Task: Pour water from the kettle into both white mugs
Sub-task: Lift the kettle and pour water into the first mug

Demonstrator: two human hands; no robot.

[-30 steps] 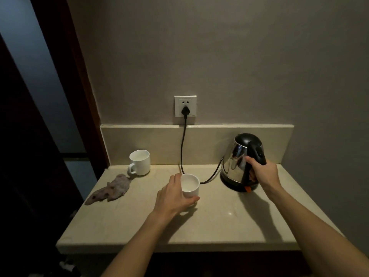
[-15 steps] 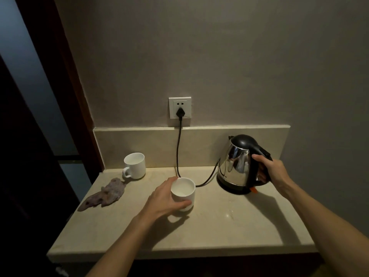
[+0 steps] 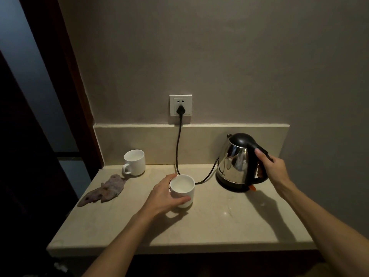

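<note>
A shiny steel kettle point(image 3: 235, 162) with a black lid stands on its black base at the right of the stone counter point(image 3: 219, 222). My right hand point(image 3: 272, 166) is wrapped around its black handle, thumb on top. One white mug point(image 3: 182, 188) stands in the middle of the counter, and my left hand point(image 3: 163, 194) grips its left side. A second white mug point(image 3: 134, 161) stands at the back left, handle toward the front left, with no hand on it.
A black cord point(image 3: 178, 146) runs from the wall socket point(image 3: 180, 104) down to the kettle base. A crumpled purple-grey cloth point(image 3: 103, 191) lies at the left edge. A low stone backsplash point(image 3: 199, 136) lines the wall. A dark door frame stands left.
My right hand has shifted its hold from the lower handle to higher up it. The kettle and both mugs stay in place, and my left hand keeps its grip.
</note>
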